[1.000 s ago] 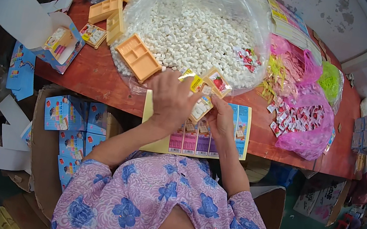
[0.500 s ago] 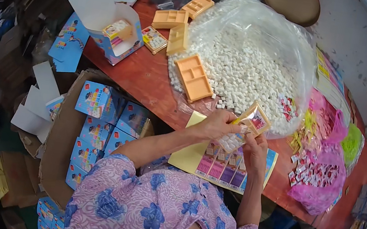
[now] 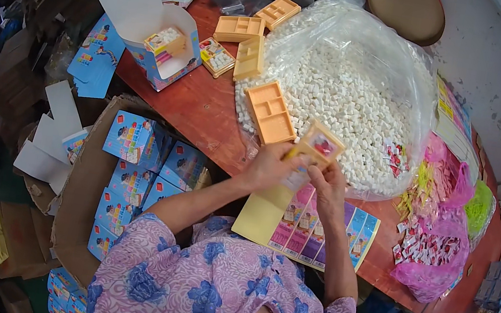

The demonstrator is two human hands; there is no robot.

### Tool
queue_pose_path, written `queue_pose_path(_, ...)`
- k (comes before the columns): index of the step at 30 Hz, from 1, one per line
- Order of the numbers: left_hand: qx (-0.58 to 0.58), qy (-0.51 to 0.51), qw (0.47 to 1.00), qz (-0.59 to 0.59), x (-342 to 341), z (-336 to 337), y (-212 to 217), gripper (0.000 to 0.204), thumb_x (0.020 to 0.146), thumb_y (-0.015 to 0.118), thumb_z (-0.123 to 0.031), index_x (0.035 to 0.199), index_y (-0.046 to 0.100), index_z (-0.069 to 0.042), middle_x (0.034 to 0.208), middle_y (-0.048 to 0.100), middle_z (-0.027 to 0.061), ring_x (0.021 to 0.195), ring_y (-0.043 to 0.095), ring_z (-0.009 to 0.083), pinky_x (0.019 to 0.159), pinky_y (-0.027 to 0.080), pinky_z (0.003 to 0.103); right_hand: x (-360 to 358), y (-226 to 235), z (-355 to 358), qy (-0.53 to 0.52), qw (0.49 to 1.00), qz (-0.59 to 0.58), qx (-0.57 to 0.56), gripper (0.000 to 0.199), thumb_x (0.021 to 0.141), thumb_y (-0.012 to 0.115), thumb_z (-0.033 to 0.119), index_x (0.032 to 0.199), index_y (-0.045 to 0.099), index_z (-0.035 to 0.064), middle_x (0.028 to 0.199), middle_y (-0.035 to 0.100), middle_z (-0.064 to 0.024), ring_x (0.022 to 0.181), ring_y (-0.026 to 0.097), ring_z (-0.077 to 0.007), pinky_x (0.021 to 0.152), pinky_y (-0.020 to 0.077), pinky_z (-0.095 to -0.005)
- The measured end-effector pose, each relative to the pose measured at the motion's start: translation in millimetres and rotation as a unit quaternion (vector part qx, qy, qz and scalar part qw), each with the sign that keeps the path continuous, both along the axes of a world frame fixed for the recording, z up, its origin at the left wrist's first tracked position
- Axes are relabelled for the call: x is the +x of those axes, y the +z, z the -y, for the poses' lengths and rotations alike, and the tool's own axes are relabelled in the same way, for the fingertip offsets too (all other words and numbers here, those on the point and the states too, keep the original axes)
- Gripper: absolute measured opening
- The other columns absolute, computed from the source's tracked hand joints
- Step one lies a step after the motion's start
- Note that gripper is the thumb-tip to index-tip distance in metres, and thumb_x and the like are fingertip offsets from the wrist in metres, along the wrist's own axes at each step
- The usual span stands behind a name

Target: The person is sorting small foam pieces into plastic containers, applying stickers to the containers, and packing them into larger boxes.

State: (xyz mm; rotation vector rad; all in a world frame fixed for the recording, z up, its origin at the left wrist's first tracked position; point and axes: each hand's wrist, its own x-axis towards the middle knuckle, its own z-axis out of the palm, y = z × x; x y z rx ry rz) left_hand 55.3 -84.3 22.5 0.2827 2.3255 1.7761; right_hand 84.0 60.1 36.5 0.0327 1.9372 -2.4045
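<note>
My left hand (image 3: 267, 165) and my right hand (image 3: 328, 184) hold a small pale-orange plastic tray (image 3: 327, 141) between them, at the near edge of a heap of white cubes (image 3: 339, 98). A red-and-white packet shows in the tray's upper part. Its lower part is blurred and partly covered by my fingers. My left fingers pinch the left side, and my right thumb and fingers grip the lower right. Under my hands lies a sheet of pink, purple and blue printed cards (image 3: 301, 228) with a yellow backing (image 3: 262, 211). An empty orange compartment tray (image 3: 271, 112) rests just beyond my left hand.
The cubes lie in a clear plastic bag (image 3: 406, 56) on the red table (image 3: 160, 101). Farther left are several orange trays (image 3: 240, 27) and an open blue box (image 3: 175, 71). Pink bags (image 3: 437, 267) of packets stand right. A carton (image 3: 85, 175) of blue boxes is at my left.
Both hands have moved left and slightly away from me, carrying the tray with them. More of the printed card sheet is now uncovered.
</note>
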Motion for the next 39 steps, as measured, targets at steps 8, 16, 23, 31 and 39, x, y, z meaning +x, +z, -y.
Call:
queue_pose_path(8, 0.26, 0.267, 0.928, -0.012, -120.6, 123.4, 23.9, 0.023, 0.081, 0.046, -0.007, 0.102, 0.045, 0.002, 0.085, 0.057, 0.0069, 0.07, 0.058, 0.0149, 0.06, 0.049, 0.028, -71.9, 20.2, 28.0, 0.075, 0.977, -0.05, 0.194, 0.025, 0.08, 0.05, 0.014, 0.096, 0.053, -0.0046, 0.081, 0.058, -0.0083, 0.073, 0.054, -0.0124, 0.065, 0.0438, -0.0234)
queue_pose_path(16, -0.05, 0.444, 0.892, -0.068, -182.4, 168.6, -25.9, 0.03, 0.071, 0.051, -0.014, 0.096, 0.049, 0.002, 0.089, 0.056, 0.0171, 0.083, 0.056, 0.0262, 0.071, 0.042, 0.034, -156.1, 1.4, 96.8, 0.013, 0.926, -0.177, 0.333, 0.031, 0.076, 0.053, 0.02, 0.094, 0.05, -0.0042, 0.077, 0.059, -0.0167, 0.067, 0.058, -0.0253, 0.058, 0.0453, -0.0318)
queue_pose_path(23, -0.121, 0.347, 0.923, -0.112, -183.2, 162.4, -35.7, 0.031, 0.07, 0.049, -0.016, 0.098, 0.052, -0.003, 0.098, 0.054, 0.0171, 0.089, 0.053, 0.0289, 0.076, 0.04, 0.034, -195.6, -9.2, 144.5, -0.001, 0.849, -0.105, 0.517, 0.041, 0.069, 0.059, 0.028, 0.09, 0.039, 0.0, 0.07, 0.056, -0.0224, 0.069, 0.056, -0.0365, 0.059, 0.043, -0.0433)
queue_pose_path(31, -0.231, 0.41, 0.881, -0.037, -181.5, 154.1, -39.6, 0.029, 0.072, 0.051, -0.018, 0.099, 0.052, -0.006, 0.093, 0.056, 0.0169, 0.089, 0.053, 0.0299, 0.077, 0.04, 0.036, -224.5, -25.0, 130.2, -0.08, 0.863, -0.07, 0.494, 0.03, 0.071, 0.053, 0.019, 0.094, 0.043, 0.0022, 0.07, 0.057, -0.0215, 0.069, 0.056, -0.0366, 0.06, 0.0428, -0.0431)
queue_pose_path(39, 0.056, 0.264, 0.962, -0.029, -131.5, 82.9, 48.7, 0.043, 0.081, 0.05, -0.027, 0.111, 0.042, 0.002, 0.097, 0.054, 0.0137, 0.092, 0.051, 0.0186, 0.077, 0.041, 0.03, -182.9, -6.5, 25.2, -0.055, 0.974, -0.152, 0.156, 0.019, 0.082, 0.046, 0.011, 0.092, 0.053, -0.0027, 0.074, 0.055, -0.0008, 0.065, 0.047, -0.0046, 0.056, 0.0393, -0.0197)
